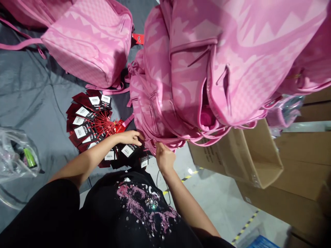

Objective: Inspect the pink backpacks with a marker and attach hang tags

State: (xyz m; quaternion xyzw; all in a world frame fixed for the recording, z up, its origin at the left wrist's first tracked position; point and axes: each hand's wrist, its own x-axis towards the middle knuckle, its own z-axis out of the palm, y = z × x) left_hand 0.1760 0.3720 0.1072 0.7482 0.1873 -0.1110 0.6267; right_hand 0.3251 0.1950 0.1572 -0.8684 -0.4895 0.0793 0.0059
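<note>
In the head view, a stack of pink patterned backpacks (pixel 157 86) leans over the table edge in front of me. My left hand (pixel 130 137) is closed at the near lower edge of the lowest backpack, fingertips pinched on it. Right beside it, my right hand (pixel 164 156) is a fist around the same backpack's near edge; the part inside the fingers is hidden. Left of the hands lies a fanned bundle of black and red hang tags (pixel 80 131) with white barcode labels and red strings, partly under my left forearm.
Another pink backpack (pixel 88 44) lies at the upper left on the grey cloth (pixel 51 100). A clear plastic bag (pixel 15 151) sits at the left edge. On the right stand an open cardboard box (pixel 248 155) and further cartons (pixel 297 186). Yellow-black tape (pixel 245 225) marks the floor.
</note>
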